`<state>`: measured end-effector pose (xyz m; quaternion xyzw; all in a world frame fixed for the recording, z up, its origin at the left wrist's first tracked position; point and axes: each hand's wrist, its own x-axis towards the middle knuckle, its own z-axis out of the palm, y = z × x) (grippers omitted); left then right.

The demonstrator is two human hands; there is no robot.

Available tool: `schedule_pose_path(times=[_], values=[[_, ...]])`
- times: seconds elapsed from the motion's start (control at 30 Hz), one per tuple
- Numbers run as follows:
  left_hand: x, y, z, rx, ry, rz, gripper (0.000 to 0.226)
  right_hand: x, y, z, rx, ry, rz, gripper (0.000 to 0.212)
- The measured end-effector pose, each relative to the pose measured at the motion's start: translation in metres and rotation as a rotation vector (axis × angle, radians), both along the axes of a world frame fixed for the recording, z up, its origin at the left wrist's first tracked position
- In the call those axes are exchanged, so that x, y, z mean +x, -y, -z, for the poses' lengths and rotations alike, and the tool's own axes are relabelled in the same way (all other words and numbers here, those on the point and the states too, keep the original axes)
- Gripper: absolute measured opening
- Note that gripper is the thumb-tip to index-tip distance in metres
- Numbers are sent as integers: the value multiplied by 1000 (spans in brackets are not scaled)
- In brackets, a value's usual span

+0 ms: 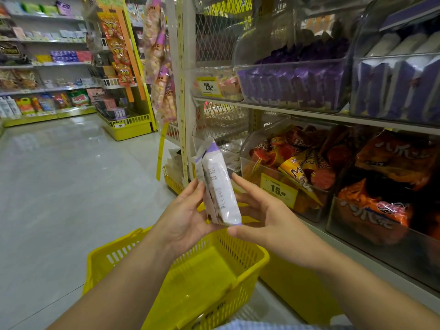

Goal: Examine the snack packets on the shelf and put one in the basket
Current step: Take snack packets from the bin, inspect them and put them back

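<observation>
I see my left hand [185, 217] gripping the packet [220, 186] (upright) over the basket [102, 256]; my right hand [266, 220] is straight-fingered beside it.

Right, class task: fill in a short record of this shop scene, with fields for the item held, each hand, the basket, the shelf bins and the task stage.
item held: white and purple plastic snack packet, roughly upright
left hand: left hand grips the packet's left side
right hand: right hand, fingers straight, thumb at the packet's lower end
basket: yellow slotted plastic basket, below the packet
shelf bins: purple packets in the upper clear bin, orange and red packets in the lower
task stage: packet not yet in basket
</observation>
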<state>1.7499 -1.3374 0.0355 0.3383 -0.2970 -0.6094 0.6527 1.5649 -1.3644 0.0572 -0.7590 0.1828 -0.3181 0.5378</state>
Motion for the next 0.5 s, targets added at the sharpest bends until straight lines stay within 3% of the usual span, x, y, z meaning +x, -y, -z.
schedule_pose_path(times=[0.3, 0.5], values=[[0, 2, -1, 133, -21, -119, 53, 0, 1, -4, 75, 90, 16, 65], [-3, 1, -4, 97, 27, -163, 54, 0, 5, -2, 217, 145, 20, 44]])
